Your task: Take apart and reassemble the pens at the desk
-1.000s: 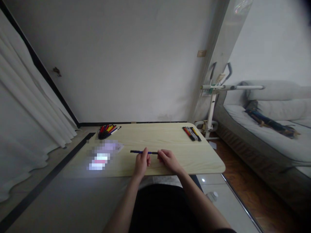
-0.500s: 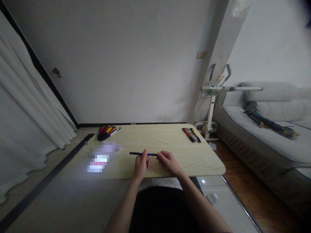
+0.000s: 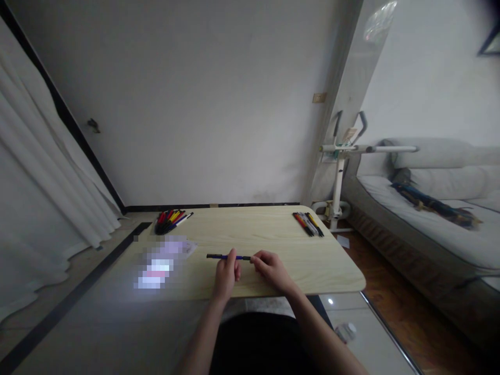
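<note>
Head view: I see a bundle of coloured pens at the table's far left corner. Near the front edge, the left hand pinches a blue pen at mid-barrel, the right hand closed on its right end. A second pen row lies far right.

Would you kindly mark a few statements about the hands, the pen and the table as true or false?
1. The left hand and the right hand both hold one blue pen. True.
2. The blue pen stands upright. False: it is held about level, running left to right.
3. A bunch of coloured pens lies at the far left corner of the table. True.
4. Nothing lies at the table's far right corner. False: a row of pens lies there.
</note>
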{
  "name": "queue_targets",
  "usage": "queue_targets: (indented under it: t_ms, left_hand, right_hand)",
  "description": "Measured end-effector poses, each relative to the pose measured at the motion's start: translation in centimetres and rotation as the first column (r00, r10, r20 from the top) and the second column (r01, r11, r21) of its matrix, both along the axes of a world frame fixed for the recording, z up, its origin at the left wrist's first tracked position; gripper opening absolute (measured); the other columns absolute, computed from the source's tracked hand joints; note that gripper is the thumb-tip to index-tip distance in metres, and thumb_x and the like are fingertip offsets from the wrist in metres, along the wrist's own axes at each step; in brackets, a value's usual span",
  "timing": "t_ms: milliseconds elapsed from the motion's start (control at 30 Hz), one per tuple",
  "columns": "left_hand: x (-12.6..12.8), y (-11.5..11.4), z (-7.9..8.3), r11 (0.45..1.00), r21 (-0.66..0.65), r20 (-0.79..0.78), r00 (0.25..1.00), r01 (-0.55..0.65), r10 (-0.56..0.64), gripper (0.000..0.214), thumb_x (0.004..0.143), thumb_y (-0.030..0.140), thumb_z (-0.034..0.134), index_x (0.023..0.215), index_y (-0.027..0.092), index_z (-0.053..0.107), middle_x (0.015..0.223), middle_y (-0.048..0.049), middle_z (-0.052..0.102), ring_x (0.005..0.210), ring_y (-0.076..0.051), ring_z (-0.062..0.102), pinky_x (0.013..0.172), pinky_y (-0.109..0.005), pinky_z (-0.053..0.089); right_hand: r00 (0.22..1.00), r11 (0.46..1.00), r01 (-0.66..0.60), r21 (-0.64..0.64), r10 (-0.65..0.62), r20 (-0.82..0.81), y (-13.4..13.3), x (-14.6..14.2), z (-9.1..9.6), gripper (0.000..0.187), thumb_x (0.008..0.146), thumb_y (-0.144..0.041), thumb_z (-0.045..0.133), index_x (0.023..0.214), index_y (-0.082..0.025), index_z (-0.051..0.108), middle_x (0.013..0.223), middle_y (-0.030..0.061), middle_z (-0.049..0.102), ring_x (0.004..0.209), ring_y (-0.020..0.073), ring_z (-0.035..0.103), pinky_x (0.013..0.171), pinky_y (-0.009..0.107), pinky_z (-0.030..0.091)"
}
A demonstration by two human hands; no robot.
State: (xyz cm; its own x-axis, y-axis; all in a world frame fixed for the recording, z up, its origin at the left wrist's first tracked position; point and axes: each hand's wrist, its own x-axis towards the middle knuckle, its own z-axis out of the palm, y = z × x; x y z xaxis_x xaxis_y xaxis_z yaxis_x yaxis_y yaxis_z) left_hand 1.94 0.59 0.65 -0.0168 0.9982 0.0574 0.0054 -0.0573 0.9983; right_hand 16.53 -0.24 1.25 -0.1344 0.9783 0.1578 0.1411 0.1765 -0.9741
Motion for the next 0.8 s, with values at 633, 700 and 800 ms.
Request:
queue_targets:
  t_ms: [633, 700, 800]
  left_hand:
    - [-0.15, 0.16, -0.55, 0.999, 0.043, -0.085, 0.996, 0.001, 0.003, 0.053, 0.08, 0.05, 0.033, 0.037, 0.019, 0.035, 0.032, 0.0027, 0.035, 0.033, -0.009, 0.037, 0.04, -0.022, 0.029]
    - [-0.12, 0.09, -0.44, 0.999, 0.038, -0.077, 0.997, -0.002, 0.005, 0.052, 0.08, 0.05, 0.033, 0.037, 0.019, 0.035, 0.032, 0.0026, 0.035, 0.033, -0.009, 0.037, 0.039, -0.022, 0.029]
    - [-0.1, 0.06, -0.36, 1.0, 0.026, -0.041, 0.999, -0.012, 0.013, 0.051, 0.08, 0.049, 0.034, 0.039, 0.019, 0.034, 0.033, 0.0028, 0.036, 0.034, -0.009, 0.037, 0.039, -0.021, 0.029]
  right_hand:
    - [1.0, 0.998, 0.013, 0.057, -0.014, 0.008, 0.18, 0.12, -0.06, 0.02, 0.072, -0.034, 0.056, 0.076, -0.014, 0.06, 0.063, -0.0006, 0.055, 0.058, 0.011, 0.047, 0.053, 0.021, 0.036]
    - [1.0, 0.998, 0.013, 0.057, -0.014, 0.01, 0.12, 0.09, 0.04, 0.019, 0.072, -0.033, 0.056, 0.076, -0.014, 0.059, 0.063, -0.0007, 0.054, 0.058, 0.0108, 0.047, 0.053, 0.021, 0.036]
    - [1.0, 0.999, 0.01, 0.051, -0.011, 0.014, 0.09, 0.07, 0.13, 0.019, 0.072, -0.033, 0.055, 0.075, -0.015, 0.058, 0.062, -0.0013, 0.053, 0.058, 0.0107, 0.047, 0.054, 0.021, 0.036]
